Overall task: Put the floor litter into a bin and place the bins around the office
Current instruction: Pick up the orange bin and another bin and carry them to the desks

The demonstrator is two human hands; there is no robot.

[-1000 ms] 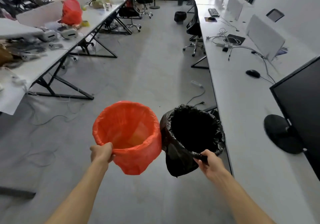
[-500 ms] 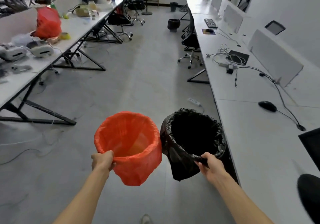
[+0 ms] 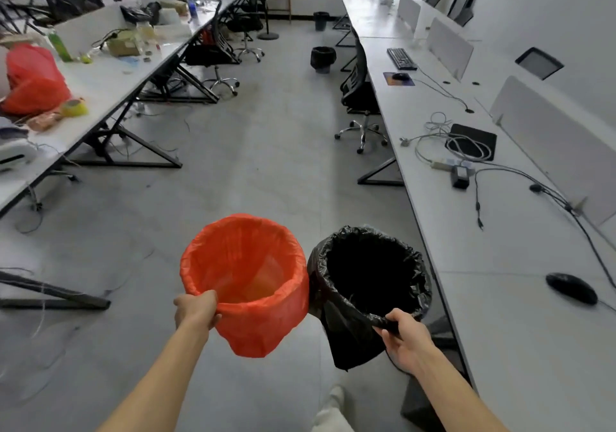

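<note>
I carry two bins side by side above the grey floor. My left hand (image 3: 196, 310) grips the near rim of the bin lined with an orange bag (image 3: 263, 318). My right hand (image 3: 405, 338) grips the near rim of the bin lined with a black bag (image 3: 336, 331). Both bins are upright with open mouths, and their sides touch. The black bin's inside is too dark to see into. Farther down the aisle a black-lined bin (image 3: 322, 59) stands on the floor, and a dark bin (image 3: 321, 20) stands beyond it.
A long white desk (image 3: 500, 315) runs along my right with cables, a mouse (image 3: 571, 288) and a keyboard (image 3: 401, 58). An office chair (image 3: 360, 104) juts into the aisle. The cluttered left desk (image 3: 110, 81) has black angled legs and floor cables beneath.
I have walked forward down the aisle with both bins held the same way. The monitor on the right desk has dropped out of view and the far bins look nearer.
</note>
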